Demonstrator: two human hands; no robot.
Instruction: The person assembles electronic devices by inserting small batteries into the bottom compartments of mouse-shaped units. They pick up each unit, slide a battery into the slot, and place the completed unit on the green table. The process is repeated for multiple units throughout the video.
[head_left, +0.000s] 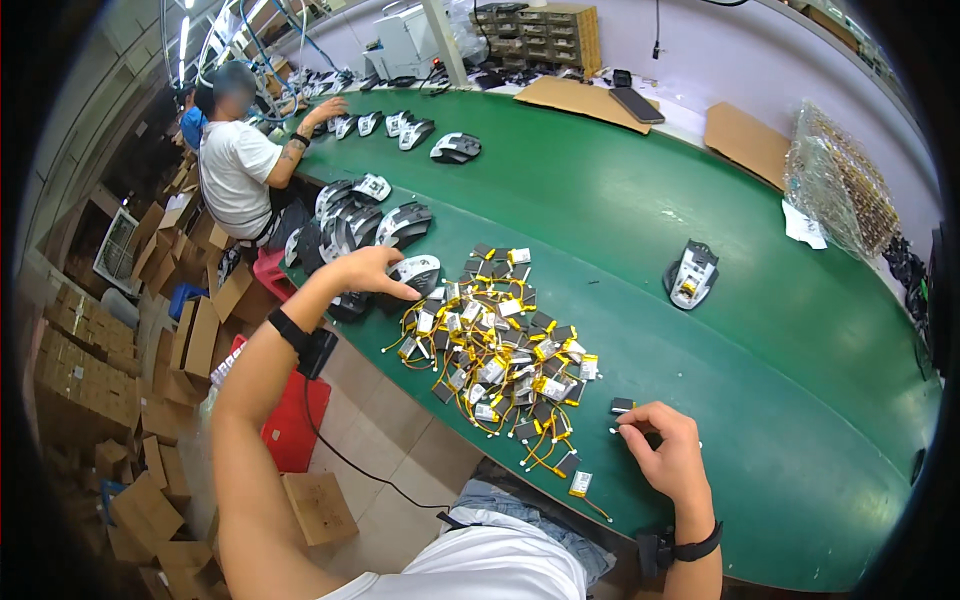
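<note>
My left hand [366, 272] reaches to the left side of the bench, thumb and fingers closed around the near end of a grey-and-white computer mouse shell [418, 268]. More mouse shells [345, 226] are heaped just beyond it. My right hand [668, 448] is low over the bench at the right, its thumb and forefinger pinched together at a small dark battery [622, 405]; a white connector shows by the fingertips. Between my hands lies a loose pile of small flat batteries [500, 345] with yellow ends and thin wires. One battery [580, 484] sits apart at the pile's near edge.
One mouse shell [692, 274] lies alone on the green bench [800, 400]. Along the back are cardboard sheets [580, 102], a phone [637, 105] and bubble-wrapped goods [840, 185]. A co-worker [240, 160] sits at the far left, near cardboard boxes [90, 330] on the floor.
</note>
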